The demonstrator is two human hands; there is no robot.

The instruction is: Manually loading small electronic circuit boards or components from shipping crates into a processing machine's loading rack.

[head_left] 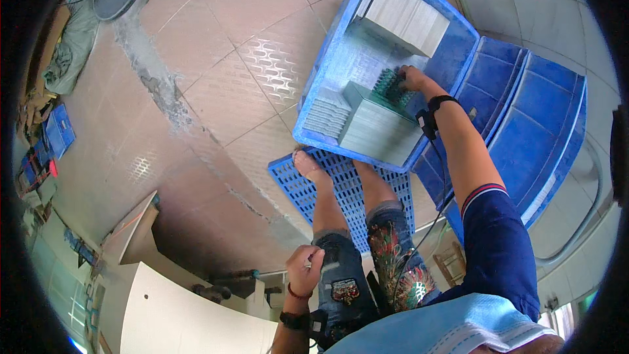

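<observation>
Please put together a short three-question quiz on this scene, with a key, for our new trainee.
1. Multiple choice: what colour is the textured thing at the fingertips of the right hand?
a) red
b) green
c) yellow

2. True or false: both of the person's hands are inside the blue bin.

3. Open question: what pale things stand in that bin?

Key:
1. b) green.
2. False: only the right hand is in it; the left hand is over by the person's legs, fingers curled.
3. Stacks of flat pieces.
</observation>
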